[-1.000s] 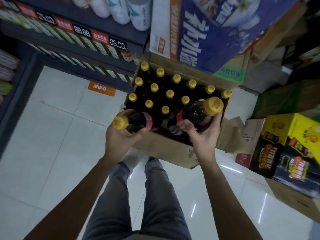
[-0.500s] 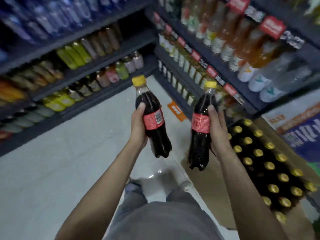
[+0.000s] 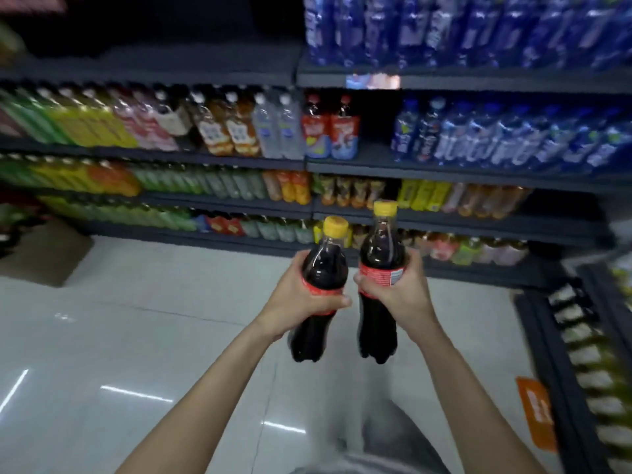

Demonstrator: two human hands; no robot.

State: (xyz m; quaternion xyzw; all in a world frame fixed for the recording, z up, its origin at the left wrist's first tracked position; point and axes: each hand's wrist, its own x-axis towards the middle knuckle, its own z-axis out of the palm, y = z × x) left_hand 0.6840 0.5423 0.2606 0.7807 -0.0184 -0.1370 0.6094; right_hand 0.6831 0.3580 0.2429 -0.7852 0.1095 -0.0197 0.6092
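Stocked drink shelves (image 3: 444, 171) are filling the far side of a shop aisle, with pale tiled floor (image 3: 136, 319) stretching between them and the person. A cardboard box (image 3: 44, 251) is sitting on the floor at far left. Both arms are reaching forward at mid-frame, each carrying a dark cola bottle. The left hand (image 3: 294, 299) is wrapping its fingers and thumb round the waist of the left bottle (image 3: 323, 265), over its red label. The right hand (image 3: 403, 289) is gripping the right bottle (image 3: 379, 251) the same way. The two bottles are hanging in the air just beside each other, not touching, well short of the shelves. Their long axes are running nearly vertical, yellow caps pointing up and away toward the shelving and bases pointing down at the floor. The left bottle is leaning its cap slightly rightward, while the right one is standing closer to upright and riding a little higher. The shelves are lying straight ahead of both hands, so the right hand is probably leading any placement. A dark gap (image 3: 376, 121) is showing just right of two red-labelled bottles (image 3: 330, 130) on an upper shelf. Whether that is the intended slot, I cannot tell through the blur.
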